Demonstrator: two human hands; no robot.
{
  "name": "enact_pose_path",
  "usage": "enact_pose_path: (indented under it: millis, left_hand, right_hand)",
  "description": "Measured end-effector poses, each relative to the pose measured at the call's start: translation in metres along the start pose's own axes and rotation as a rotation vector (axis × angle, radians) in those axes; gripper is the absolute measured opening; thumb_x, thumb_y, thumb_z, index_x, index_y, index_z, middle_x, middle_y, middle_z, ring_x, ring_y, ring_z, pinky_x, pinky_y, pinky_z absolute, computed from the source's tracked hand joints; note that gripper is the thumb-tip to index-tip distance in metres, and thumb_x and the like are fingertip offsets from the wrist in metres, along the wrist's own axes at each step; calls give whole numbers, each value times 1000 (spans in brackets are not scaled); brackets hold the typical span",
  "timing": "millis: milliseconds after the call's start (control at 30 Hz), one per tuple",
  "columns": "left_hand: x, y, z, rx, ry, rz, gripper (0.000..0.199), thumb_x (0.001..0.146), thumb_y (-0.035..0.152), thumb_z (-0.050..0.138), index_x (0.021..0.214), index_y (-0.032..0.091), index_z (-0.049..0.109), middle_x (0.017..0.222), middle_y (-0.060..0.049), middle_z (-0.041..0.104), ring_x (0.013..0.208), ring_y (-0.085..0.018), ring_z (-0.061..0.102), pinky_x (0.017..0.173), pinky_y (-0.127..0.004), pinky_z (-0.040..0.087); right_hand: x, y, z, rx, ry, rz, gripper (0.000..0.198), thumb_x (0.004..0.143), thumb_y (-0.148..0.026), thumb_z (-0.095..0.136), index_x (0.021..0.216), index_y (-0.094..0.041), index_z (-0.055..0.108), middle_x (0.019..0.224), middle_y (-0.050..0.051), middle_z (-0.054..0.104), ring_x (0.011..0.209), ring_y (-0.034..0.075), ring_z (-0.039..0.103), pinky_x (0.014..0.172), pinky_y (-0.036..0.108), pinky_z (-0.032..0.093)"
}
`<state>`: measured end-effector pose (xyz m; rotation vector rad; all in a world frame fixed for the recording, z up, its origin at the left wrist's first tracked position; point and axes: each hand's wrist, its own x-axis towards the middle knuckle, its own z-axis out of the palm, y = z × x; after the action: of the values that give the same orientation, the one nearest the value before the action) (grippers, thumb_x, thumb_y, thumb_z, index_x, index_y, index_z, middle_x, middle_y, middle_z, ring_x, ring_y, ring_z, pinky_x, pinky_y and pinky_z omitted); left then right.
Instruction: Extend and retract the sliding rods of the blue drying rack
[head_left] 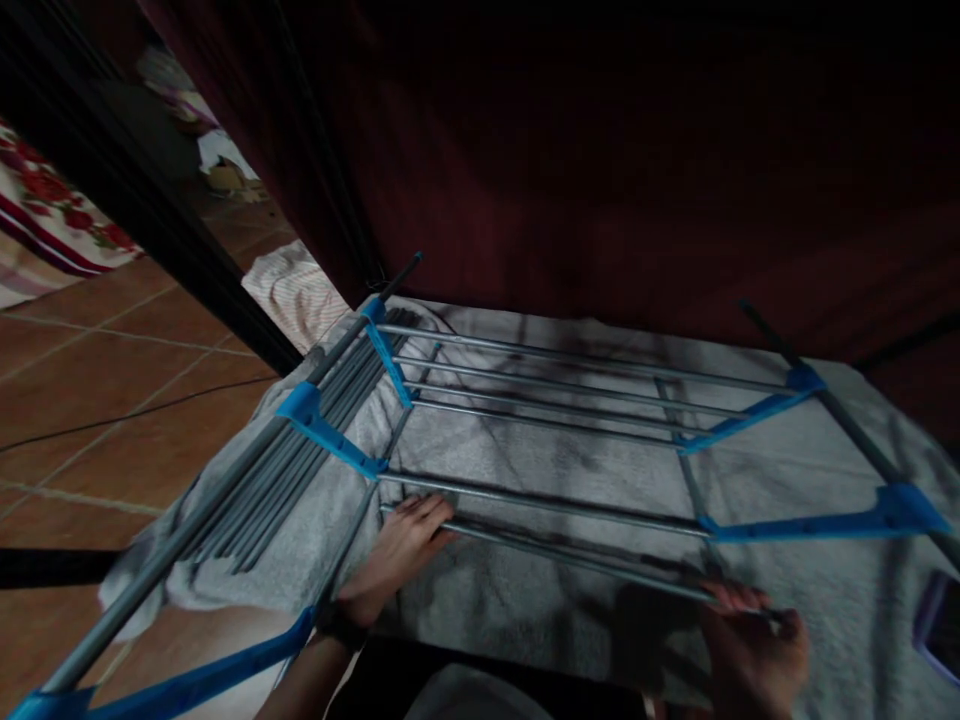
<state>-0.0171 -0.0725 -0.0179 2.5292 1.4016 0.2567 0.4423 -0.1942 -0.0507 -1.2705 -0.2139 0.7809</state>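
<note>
A drying rack made of grey metal tubes (pixel 540 501) and blue plastic brackets (pixel 337 440) stands in front of me, partly put together. Below its nearest fixed crossbar, a loose grey tube (pixel 555 550) runs from left to right between my hands. My left hand (pixel 412 535) has its fingers wrapped round the tube near its left end, close to a blue bracket. Around the right end is my right hand (pixel 750 630), thumb and fingers closed on it. The tube slopes down to the right.
Several loose grey tubes (pixel 300 450) lie side by side on a grey blanket (pixel 495 450) to the left. A dark red curtain (pixel 600 180) hangs behind. A dark device with a purple edge (pixel 937 625) lies at right. Tiled floor (pixel 90 400) with a black cable shows at left.
</note>
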Motion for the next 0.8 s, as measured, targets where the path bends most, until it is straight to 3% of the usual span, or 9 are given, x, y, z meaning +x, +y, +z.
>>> enact_pose_path:
  millis: [133,300,500,633,800]
  left_hand:
    - [-7,-18,-8,46,114,22,17,98,33,55,100,23,68,105,-3,71,100,-21,64,96,-38,44]
    - [-16,-30,-11,136,330,9,27,100,41,50,111,25,68,107,-5,74,104,-23,66,105,-44,39]
    - [-17,-51,-6,301,483,114,37,98,52,50,96,20,68,91,-7,75,87,-25,66,85,-40,44]
    - [-15,-56,-6,290,425,173,46,95,60,48,87,20,67,83,-7,73,78,-25,66,76,-36,46]
    - [-14,-49,-7,220,205,-24,53,91,66,42,87,22,72,81,-7,75,79,-26,69,73,-34,50]
  right_hand:
    - [7,-1,-10,191,73,138,32,69,-55,60,64,-26,49,63,-1,41,54,18,40,54,42,44]
    - [12,0,-5,223,80,122,26,68,-45,68,67,-25,51,64,-2,48,59,17,49,57,40,48]
    - [1,-7,25,576,113,118,13,79,-31,63,78,-22,54,63,-6,50,56,12,49,57,29,46]
    - [2,-13,29,711,47,108,19,83,-29,60,72,-22,45,61,-8,47,53,10,47,55,25,45]
    - [5,-17,28,756,-3,138,19,83,-23,54,69,-22,41,56,-9,40,48,8,40,49,21,39]
